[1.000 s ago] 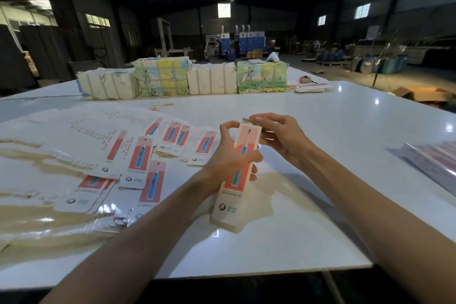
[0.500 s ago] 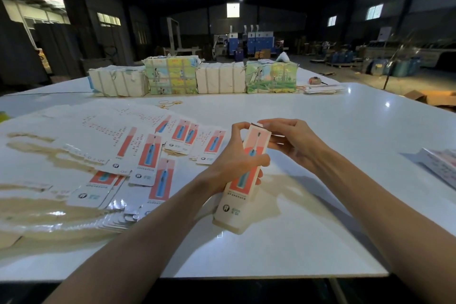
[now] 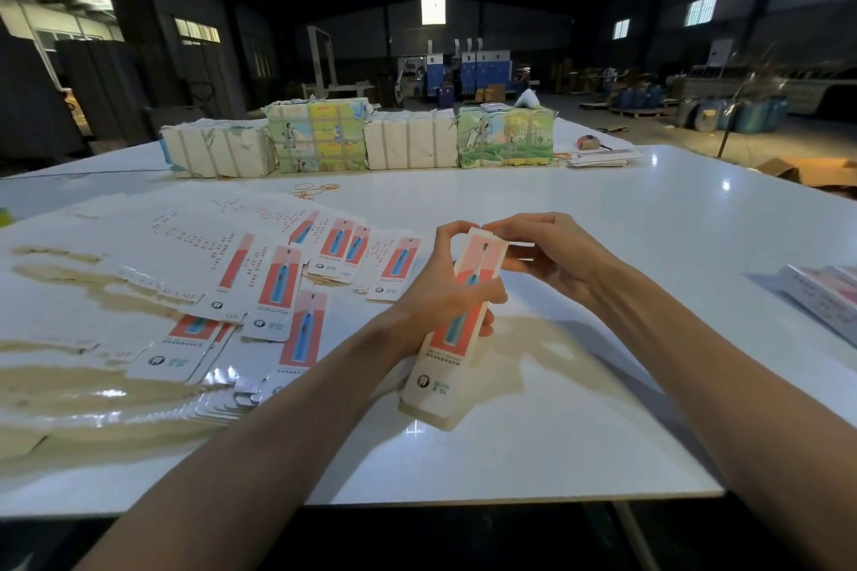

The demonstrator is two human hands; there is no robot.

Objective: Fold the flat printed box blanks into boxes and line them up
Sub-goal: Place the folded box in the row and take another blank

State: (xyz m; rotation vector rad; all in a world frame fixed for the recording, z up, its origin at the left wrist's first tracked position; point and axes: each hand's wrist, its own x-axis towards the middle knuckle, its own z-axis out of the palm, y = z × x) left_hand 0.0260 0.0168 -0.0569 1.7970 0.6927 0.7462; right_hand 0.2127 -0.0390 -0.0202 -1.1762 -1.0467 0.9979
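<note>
Gripping the half-formed toothbrush box [image 3: 436, 389] around its middle, the left hand [image 3: 440, 292] holds it over the bench [image 3: 603, 385], just right of the spread flat blanks [image 3: 278, 287]. The right hand [image 3: 552, 260] pinches the top flap. Such thin printed card is probably light, glossy and easily creased, so gripping the side panels seems wisest. Its long axis stands nearly upright, leaning away, flap end uppermost, printed face toward the camera.

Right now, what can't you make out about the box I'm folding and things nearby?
Box, head view: left hand and right hand cover its top flap; tucked or not, cannot tell.
Stack at right, head view: cut off by the frame edge.
Small print on flat blanks, head view: too small.
</note>
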